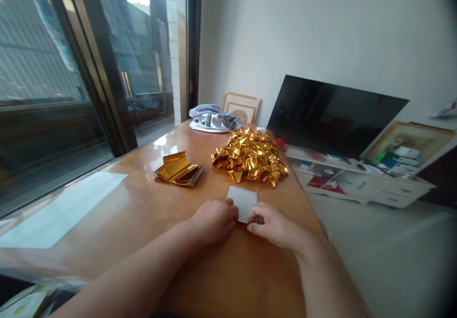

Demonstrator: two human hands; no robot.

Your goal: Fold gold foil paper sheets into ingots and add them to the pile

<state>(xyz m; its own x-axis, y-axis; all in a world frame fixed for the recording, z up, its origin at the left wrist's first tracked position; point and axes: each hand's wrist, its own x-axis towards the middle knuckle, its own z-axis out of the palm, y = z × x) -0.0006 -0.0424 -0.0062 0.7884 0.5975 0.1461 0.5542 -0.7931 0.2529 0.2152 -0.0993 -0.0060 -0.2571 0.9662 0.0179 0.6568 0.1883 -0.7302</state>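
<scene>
A small white sheet of paper (pixel 243 200) lies flat on the wooden table (pixel 150 213). My left hand (pixel 214 220) and my right hand (pixel 273 223) both pinch its near edge, fingers curled over it. Just beyond the sheet sits a heap of folded gold foil pieces (pixel 250 156). A stack of flat gold foil sheets (pixel 178 169) lies to the left of the heap, top sheet curling up.
Folded grey cloth (pixel 212 118) and a picture frame (pixel 241 106) sit at the table's far end. A dark TV screen (pixel 332 115) leans on the wall over a low white cabinet (pixel 360 182). Glass sliding doors (pixel 71 70) run along the left.
</scene>
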